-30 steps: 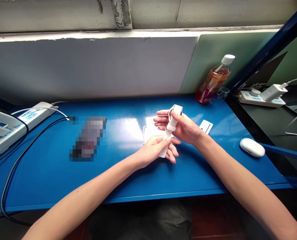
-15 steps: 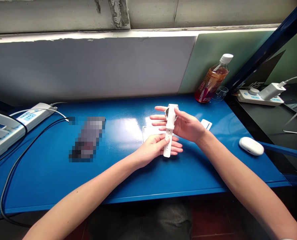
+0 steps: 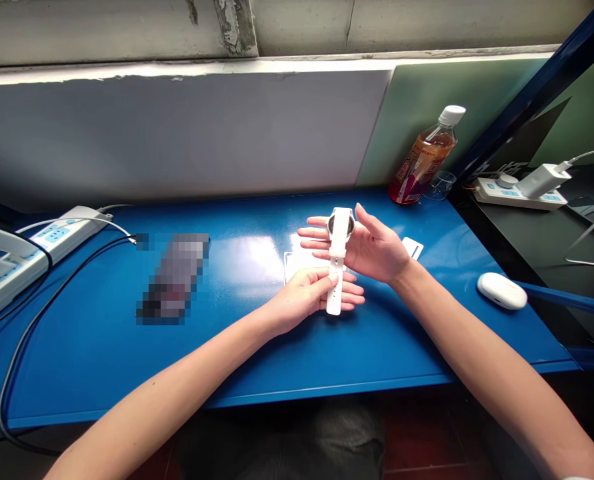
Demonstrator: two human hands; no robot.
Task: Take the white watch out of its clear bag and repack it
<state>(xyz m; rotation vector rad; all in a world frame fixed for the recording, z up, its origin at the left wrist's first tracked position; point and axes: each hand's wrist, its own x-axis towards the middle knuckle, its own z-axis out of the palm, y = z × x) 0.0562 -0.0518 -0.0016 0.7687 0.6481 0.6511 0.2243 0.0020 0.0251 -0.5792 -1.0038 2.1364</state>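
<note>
A wristwatch (image 3: pixel 337 250) with a white strap is held up above the blue table, its round case near the top and the holed strap end hanging down. My left hand (image 3: pixel 311 293) pinches the lower strap between thumb and fingers. Palm up, my right hand (image 3: pixel 371 245) lies open behind the watch case, fingers stretched to the left and thumb raised clear. Whether the case rests on those fingers I cannot tell. Behind both hands, a white item (image 3: pixel 291 261) on the table is mostly covered.
On the left are a blurred-out dark phone-like object (image 3: pixel 177 277), a white power strip (image 3: pixel 59 233) and black cables (image 3: pixel 24 353). At the right stand a drink bottle (image 3: pixel 424 160) and clear cup (image 3: pixel 439 187); a white card (image 3: pixel 413 249) and white rounded case (image 3: pixel 501 291) lie nearer.
My right thumb has lifted off the watch, and the right hand has opened flatter. More of the round watch case shows now. My left hand keeps its pinch on the strap.
</note>
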